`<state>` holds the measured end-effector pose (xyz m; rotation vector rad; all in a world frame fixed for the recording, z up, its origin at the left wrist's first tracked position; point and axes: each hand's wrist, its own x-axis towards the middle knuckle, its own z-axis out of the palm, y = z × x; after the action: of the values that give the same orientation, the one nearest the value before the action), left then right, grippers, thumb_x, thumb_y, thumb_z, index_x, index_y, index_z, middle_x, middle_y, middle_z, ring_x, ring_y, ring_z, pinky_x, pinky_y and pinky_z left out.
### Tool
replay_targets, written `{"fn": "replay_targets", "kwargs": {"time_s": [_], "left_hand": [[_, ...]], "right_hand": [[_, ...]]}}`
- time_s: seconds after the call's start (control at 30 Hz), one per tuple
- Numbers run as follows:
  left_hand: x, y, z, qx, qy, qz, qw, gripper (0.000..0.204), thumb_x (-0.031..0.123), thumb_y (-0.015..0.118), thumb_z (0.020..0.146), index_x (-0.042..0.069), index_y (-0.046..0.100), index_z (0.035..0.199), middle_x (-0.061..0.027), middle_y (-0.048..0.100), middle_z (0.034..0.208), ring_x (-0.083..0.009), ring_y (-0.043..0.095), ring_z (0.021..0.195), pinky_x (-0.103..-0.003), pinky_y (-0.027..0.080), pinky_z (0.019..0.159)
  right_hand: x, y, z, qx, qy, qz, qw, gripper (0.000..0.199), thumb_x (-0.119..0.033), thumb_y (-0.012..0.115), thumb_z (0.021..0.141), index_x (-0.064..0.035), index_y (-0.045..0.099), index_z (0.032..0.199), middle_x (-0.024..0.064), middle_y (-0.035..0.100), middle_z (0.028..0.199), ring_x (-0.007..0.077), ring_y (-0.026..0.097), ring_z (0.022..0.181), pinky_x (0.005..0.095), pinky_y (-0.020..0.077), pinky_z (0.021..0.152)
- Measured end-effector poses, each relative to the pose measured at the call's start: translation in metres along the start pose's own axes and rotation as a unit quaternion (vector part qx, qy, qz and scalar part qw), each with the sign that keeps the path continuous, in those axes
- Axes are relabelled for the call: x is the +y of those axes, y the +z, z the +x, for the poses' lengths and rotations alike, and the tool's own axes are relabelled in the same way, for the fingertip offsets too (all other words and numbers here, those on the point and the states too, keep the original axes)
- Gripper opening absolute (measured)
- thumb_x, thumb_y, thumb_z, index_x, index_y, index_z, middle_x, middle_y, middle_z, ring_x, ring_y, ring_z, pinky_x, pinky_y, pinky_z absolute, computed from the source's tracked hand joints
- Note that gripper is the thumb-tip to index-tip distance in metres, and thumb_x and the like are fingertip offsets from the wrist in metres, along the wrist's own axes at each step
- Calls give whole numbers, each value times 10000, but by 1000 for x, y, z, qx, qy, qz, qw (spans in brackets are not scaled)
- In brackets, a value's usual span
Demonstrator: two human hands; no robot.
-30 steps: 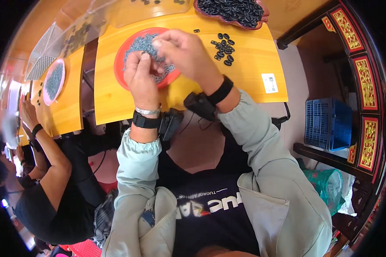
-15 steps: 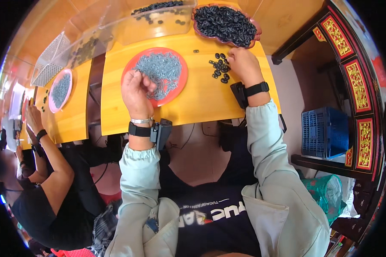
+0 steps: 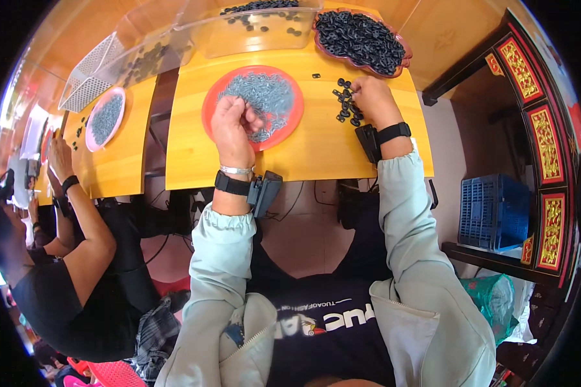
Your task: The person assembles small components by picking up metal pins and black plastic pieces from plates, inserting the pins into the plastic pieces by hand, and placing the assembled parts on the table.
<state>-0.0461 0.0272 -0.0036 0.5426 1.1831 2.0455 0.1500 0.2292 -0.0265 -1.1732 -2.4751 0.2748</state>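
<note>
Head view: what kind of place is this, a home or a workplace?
Probably a small workshop for sorting or assembling parts by hand. Yellow tables stand in a row, trays hold grey pieces and black rings, and another person works at the next table.

Left grip (image 3: 234,121) loosely curled, right grip (image 3: 370,98) pinching, forearms extended

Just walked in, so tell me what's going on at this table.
A person sits at a yellow table sorting small parts with bare hands. The left hand is curled over a red plate heaped with small grey pieces. The right hand reaches into a loose cluster of black rings lying on the tabletop. A dark tray piled with more black rings sits at the far edge. To the left, a co-worker works at a neighbouring table.
</note>
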Motion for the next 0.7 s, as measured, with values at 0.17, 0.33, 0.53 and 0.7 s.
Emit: {"fn": "replay_targets", "kwargs": {"time_s": [0.17, 0.33, 0.53, 0.7], "left_hand": [[1, 6, -7, 4, -9, 28, 1000, 147, 131, 422, 892, 67, 456, 763, -21, 477, 593, -129, 474, 482, -229, 377, 468], [-4, 8, -12, -5, -17, 20, 1000, 133, 125, 421, 892, 65, 467, 783, -22, 484, 603, -128, 480, 500, -225, 379, 479], [-9, 20, -16, -72, -13, -62, 995, 110, 136, 448, 890, 49, 476, 829, -44, 511, 654, -144, 502, 542, -237, 405, 507], [-5, 20, -20, -147, 7, -135, 980, 151, 177, 461, 901, 28, 462, 875, -78, 515, 693, -179, 519, 594, -261, 428, 550]], "right_hand": [[-5, -6, -5, -7, 10, -16, 1000, 137, -46, 590, 684, -37, 644, 809, 176, 622, 809, 341, 595, 785, 405, 475, 709], [-22, -20, -8, 39, -17, 186, 982, 128, -63, 614, 750, -26, 626, 872, 68, 624, 762, 184, 605, 688, 299, 480, 636], [-92, -37, -20, -175, 57, 629, 755, 161, -114, 614, 826, -53, 595, 973, -13, 599, 810, 47, 537, 652, 173, 449, 621], [-115, -30, -27, -213, 4, 656, 724, 230, -99, 618, 820, -39, 597, 1041, -18, 605, 823, 44, 544, 665, 172, 447, 626]]}}
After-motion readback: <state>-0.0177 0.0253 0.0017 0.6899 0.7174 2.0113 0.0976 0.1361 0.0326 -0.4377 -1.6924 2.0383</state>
